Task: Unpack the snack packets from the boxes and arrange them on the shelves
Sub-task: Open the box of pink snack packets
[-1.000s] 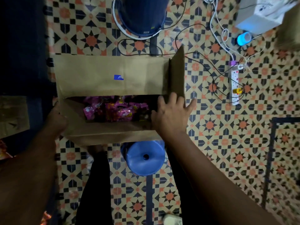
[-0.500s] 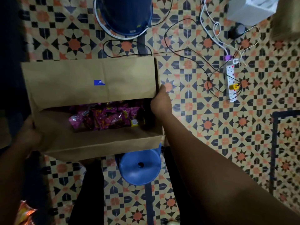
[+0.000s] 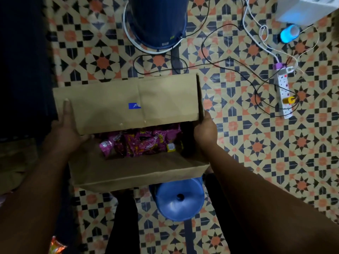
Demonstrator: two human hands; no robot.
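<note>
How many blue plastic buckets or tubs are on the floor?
2. A dark blue plastic bucket stands beyond the brown cardboard box; a lighter blue plastic tub sits upturned just below the box, partly hidden by it.

Bare forearms and dark trousers, seen from above

Both forearms are bare from the frame edge to the wrist, with no sleeve, watch, ring or band showing on the left hand [image 3: 62,134] or the right hand [image 3: 205,132]. A short pale nail shows on the left thumb. Below, the legs wear plain black trousers [image 3: 124,220]; the dim light hides any seam or pocket.
</note>
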